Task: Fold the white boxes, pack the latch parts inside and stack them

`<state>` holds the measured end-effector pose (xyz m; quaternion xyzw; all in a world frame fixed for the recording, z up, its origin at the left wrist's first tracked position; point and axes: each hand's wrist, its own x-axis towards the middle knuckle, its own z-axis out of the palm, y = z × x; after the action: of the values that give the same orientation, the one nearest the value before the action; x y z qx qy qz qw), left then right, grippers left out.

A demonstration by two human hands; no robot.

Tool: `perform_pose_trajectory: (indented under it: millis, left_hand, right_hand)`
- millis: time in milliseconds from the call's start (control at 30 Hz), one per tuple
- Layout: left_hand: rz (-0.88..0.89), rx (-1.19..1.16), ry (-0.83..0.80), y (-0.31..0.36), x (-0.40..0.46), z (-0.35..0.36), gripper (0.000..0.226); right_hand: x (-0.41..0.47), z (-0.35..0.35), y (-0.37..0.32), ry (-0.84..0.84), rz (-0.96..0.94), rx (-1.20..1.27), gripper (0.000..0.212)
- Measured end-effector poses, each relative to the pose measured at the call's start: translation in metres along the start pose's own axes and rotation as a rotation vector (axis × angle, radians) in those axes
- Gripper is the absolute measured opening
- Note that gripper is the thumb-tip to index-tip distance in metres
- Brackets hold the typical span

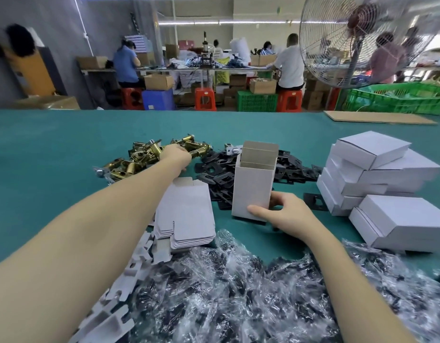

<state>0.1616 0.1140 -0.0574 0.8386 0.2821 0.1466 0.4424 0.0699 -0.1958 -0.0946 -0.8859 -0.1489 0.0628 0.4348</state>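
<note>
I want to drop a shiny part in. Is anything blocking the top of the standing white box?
Nothing visible blocks it. The upright white cardboard box, held by the right hand, has its top flaps open. The left hand is at the pile of brass latch parts.

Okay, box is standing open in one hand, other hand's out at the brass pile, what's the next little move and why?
Probably lift one brass latch and drop it into the open box. The left hand is already on the brass pile, and the right hand holds the box upright, top flaps open.
</note>
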Motion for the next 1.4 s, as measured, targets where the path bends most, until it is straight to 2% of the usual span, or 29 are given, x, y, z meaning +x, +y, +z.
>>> perform_pose_trajectory:
  millis: [67,200,300,433,633,800,1000,1167,1300,1400]
  left_hand:
    - [0.055,-0.105,0.022,0.004,-0.005,0.000,0.014]
    - [0.270,-0.015,0.090,0.024,-0.019,-0.010,0.011]
    - [0.376,-0.108,0.072,0.053,-0.035,-0.025,0.010]
    - [0.531,-0.259,-0.080,0.101,-0.065,-0.057,0.010]
    - [0.752,-0.371,-0.312,0.145,-0.123,-0.100,0.019]
    - [0.734,-0.278,-0.488,0.159,-0.150,-0.103,0.019]
    - [0.729,-0.156,-0.569,0.152,-0.153,-0.085,0.024]
    - [0.795,0.000,-0.635,0.147,-0.151,-0.075,0.018]
    - [0.923,0.283,-0.549,0.151,-0.149,-0.072,0.021]
    - [0.977,0.372,-0.452,0.154,-0.148,-0.069,0.025]
  right_hand:
    - [-0.001,0.000,0.001,0.000,0.000,-0.001,0.051]
    - [-0.001,0.001,0.000,-0.006,-0.002,0.015,0.051]
    - [-0.001,0.001,0.000,-0.011,0.002,0.022,0.051]
    - [-0.002,0.000,0.000,-0.016,-0.010,0.051,0.047]
    - [-0.004,-0.002,0.001,0.004,-0.023,0.120,0.054]
    - [-0.007,-0.004,0.000,-0.028,-0.023,0.133,0.054]
    - [-0.007,-0.006,-0.002,-0.047,-0.023,0.112,0.050]
    - [-0.006,-0.005,-0.002,-0.050,-0.017,0.112,0.049]
    - [-0.005,-0.005,0.000,-0.046,-0.008,0.120,0.045]
    - [-0.005,-0.005,0.000,-0.045,-0.009,0.118,0.042]
